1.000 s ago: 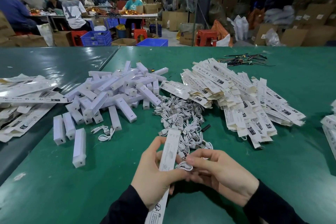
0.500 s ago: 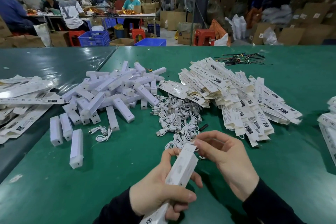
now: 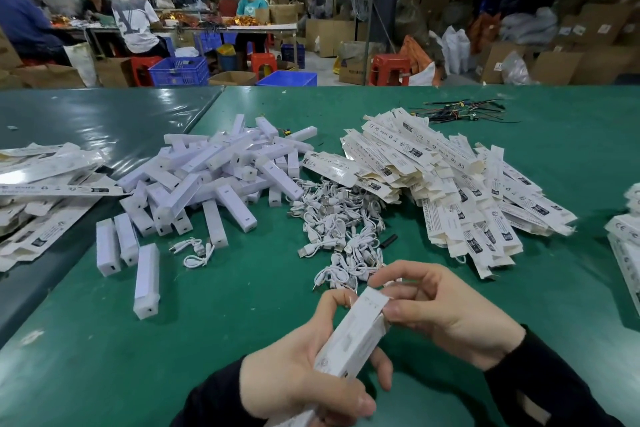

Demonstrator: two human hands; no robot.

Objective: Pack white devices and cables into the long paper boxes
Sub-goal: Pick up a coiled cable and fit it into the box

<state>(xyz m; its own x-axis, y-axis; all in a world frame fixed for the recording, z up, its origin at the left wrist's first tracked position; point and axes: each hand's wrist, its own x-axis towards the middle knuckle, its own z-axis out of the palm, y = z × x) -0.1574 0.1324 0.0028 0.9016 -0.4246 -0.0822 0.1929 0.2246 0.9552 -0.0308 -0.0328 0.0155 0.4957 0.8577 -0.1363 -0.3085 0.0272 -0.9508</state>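
Box [image 3: 353, 336] now nearer right hand [image 3: 446, 308]

You've got a green table [image 3: 242, 322] under everything. The devices [image 3: 214, 177] are plain white, the cables [image 3: 332, 229] white too. The flat boxes [image 3: 450, 184] are white with black print and cream insides. Your sleeves [image 3: 540, 381] are black, and the crate [image 3: 178, 71] behind is blue.

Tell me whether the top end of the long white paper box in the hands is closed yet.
Cannot tell for sure: the right hand pinches the top of the long white paper box, covering the flap.
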